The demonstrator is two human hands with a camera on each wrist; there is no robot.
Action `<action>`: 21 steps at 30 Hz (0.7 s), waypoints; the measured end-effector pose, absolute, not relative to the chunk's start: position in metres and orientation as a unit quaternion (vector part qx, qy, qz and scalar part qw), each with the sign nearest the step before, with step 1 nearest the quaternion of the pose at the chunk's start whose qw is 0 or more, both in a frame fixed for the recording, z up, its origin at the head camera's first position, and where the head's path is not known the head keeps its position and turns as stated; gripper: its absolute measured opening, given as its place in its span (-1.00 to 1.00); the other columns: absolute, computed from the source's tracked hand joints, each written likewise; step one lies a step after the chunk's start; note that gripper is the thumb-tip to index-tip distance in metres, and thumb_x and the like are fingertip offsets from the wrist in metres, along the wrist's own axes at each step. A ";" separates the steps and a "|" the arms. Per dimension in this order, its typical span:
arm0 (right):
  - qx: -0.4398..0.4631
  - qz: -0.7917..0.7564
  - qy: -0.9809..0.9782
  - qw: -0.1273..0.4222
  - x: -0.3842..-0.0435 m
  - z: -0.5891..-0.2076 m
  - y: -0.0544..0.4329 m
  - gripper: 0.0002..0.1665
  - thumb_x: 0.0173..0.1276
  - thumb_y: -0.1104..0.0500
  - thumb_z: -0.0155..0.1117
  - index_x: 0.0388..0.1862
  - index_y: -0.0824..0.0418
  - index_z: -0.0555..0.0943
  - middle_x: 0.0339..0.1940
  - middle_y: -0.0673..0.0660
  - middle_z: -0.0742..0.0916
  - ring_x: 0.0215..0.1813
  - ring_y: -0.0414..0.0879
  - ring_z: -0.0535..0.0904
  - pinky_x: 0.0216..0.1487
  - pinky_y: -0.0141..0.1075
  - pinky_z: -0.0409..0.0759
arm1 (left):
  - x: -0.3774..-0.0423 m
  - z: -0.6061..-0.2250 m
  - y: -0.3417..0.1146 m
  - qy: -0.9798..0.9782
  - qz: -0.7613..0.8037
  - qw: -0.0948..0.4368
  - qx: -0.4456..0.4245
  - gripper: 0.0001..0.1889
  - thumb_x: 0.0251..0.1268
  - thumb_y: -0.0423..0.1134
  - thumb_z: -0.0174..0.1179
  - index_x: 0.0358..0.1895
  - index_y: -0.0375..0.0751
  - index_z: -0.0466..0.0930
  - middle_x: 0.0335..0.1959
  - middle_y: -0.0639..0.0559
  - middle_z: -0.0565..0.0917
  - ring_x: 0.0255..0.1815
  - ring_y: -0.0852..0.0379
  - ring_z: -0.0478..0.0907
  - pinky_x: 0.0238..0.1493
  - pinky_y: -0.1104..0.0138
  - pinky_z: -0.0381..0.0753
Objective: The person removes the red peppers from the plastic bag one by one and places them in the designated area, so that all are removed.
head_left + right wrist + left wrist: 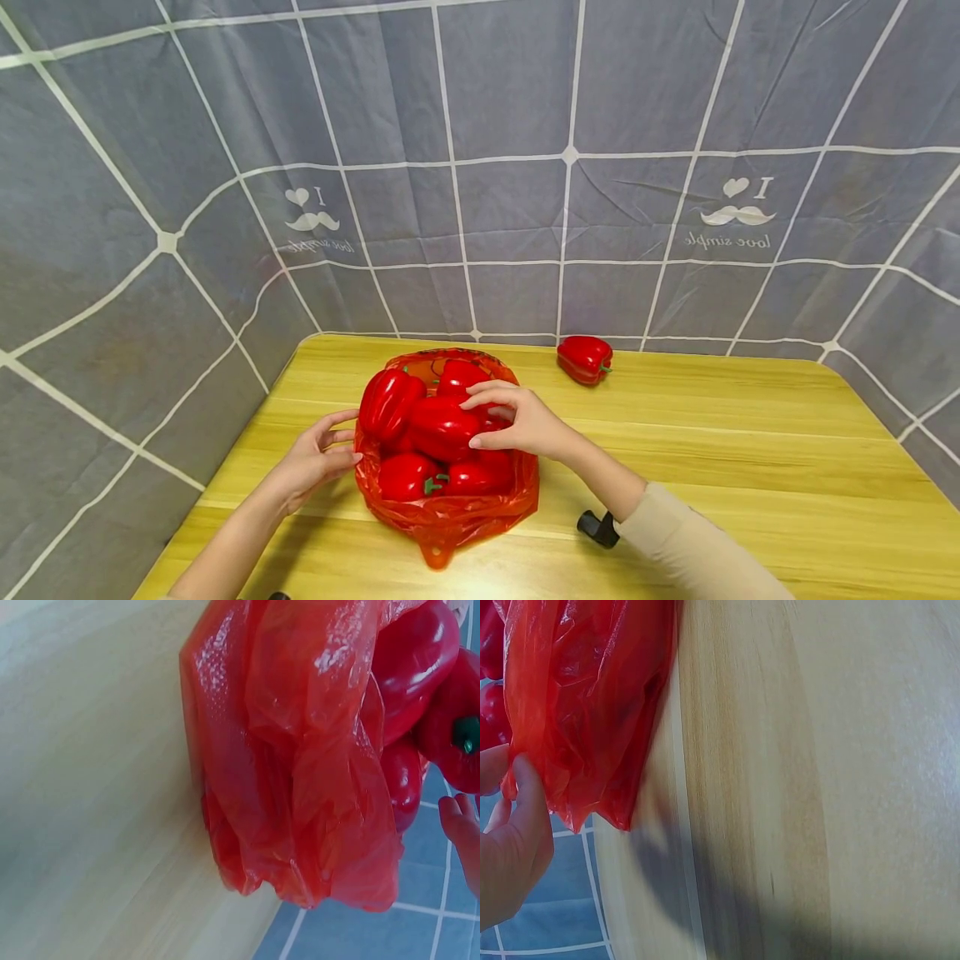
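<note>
An orange-red plastic bag point(438, 533) stands with its mouth wide, holding several glossy red bell peppers point(405, 477) with green stems. A bell pepper point(444, 427) lies on top near the middle. At the bag's left rim is my left hand point(307, 467), with thumb and fingers apart and the tips right at the film. My right hand point(528, 421) hovers over the right end of the top pepper, its fingers bent loosely. The right wrist view shows those fingertips point(459, 817) just apart from a stemmed pepper point(450, 765).
Another red bell pepper point(585, 359) lies on the wooden table point(712, 433), back and to the right of the bag. A black object point(597, 528) is near the right forearm. Behind the table hangs a grey curtain point(510, 208) with white grid lines.
</note>
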State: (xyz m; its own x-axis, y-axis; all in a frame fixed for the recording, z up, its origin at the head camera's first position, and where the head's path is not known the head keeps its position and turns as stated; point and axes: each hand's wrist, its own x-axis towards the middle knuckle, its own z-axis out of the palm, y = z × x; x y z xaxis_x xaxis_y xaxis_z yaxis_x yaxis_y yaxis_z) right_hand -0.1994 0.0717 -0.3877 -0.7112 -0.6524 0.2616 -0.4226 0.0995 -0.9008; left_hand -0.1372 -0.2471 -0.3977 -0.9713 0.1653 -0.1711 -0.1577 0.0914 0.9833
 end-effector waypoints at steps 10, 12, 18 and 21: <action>-0.374 -0.560 0.732 0.108 -0.200 -0.389 0.064 -0.53 0.06 0.27 0.45 0.00 0.27 0.61 0.23 0.24 0.44 0.24 0.03 0.34 0.19 -0.22 0.43 | -0.137 -0.398 -0.249 0.725 0.678 0.123 0.010 -0.28 0.17 -0.54 0.12 0.37 -0.45 -0.04 0.03 -0.30 0.40 -0.14 0.18 0.57 -0.10 0.26 0.61; -0.370 -0.564 0.730 0.110 -0.199 -0.390 0.064 -0.53 0.05 0.30 0.44 0.00 0.29 0.61 0.24 0.24 0.43 0.25 0.04 0.34 0.19 -0.20 0.43 | -0.136 -0.398 -0.249 0.724 0.679 0.122 0.010 -0.27 0.17 -0.54 0.13 0.37 -0.45 -0.04 0.03 -0.29 0.40 -0.13 0.18 0.57 -0.10 0.26 0.61; -0.353 -0.573 0.730 0.117 -0.195 -0.384 0.063 -0.54 0.05 0.39 0.40 0.00 0.39 0.58 0.22 0.30 0.44 0.26 0.11 0.31 0.20 -0.07 0.41 | -0.136 -0.398 -0.249 0.723 0.680 0.120 0.012 -0.27 0.17 -0.54 0.13 0.37 -0.45 -0.05 0.03 -0.29 0.40 -0.13 0.18 0.57 -0.10 0.27 0.60; -0.346 -0.572 0.734 0.120 -0.188 -0.372 0.063 -0.55 0.05 0.41 0.39 -0.02 0.43 0.58 0.19 0.35 0.45 0.24 0.14 0.33 0.19 -0.04 0.41 | -0.137 -0.397 -0.248 0.723 0.680 0.122 0.015 -0.27 0.17 -0.53 0.13 0.37 -0.46 -0.05 0.03 -0.30 0.40 -0.13 0.18 0.57 -0.09 0.26 0.60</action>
